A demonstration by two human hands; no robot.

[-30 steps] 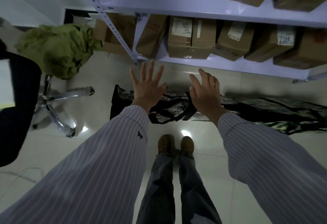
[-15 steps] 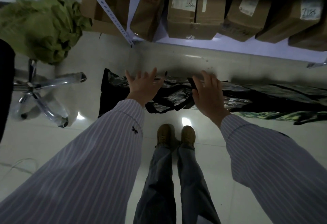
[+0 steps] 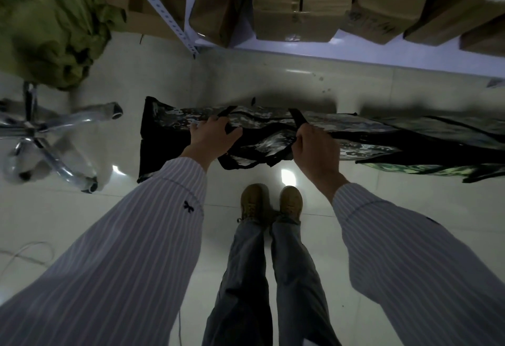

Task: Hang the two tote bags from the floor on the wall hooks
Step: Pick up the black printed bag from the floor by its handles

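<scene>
Right hand [image 3: 314, 148] closed round a black strap [image 3: 298, 118] of the near bag [image 3: 262, 127], fingers curled tight. Left hand [image 3: 211, 140] clamped on the same bag's top edge, by what looks like its other strap; fingertips hidden under the fabric.

Bag lies flat on the floor [image 3: 246, 77], just ahead of the person's feet. Its long axis runs left to right, parallel to the shelf [image 3: 355, 53] behind it. Both hands sit on the near middle of it, the bulk of the cloth spreading away to either side and toward the shelf.

Second bag [image 3: 437, 135] lies off to the right, overlapping the first at its right end. Right hand is the nearer to it.

No hooks in view. My read: the lift goes straight up. The overlap at the right end may drag the second bag along.
</scene>
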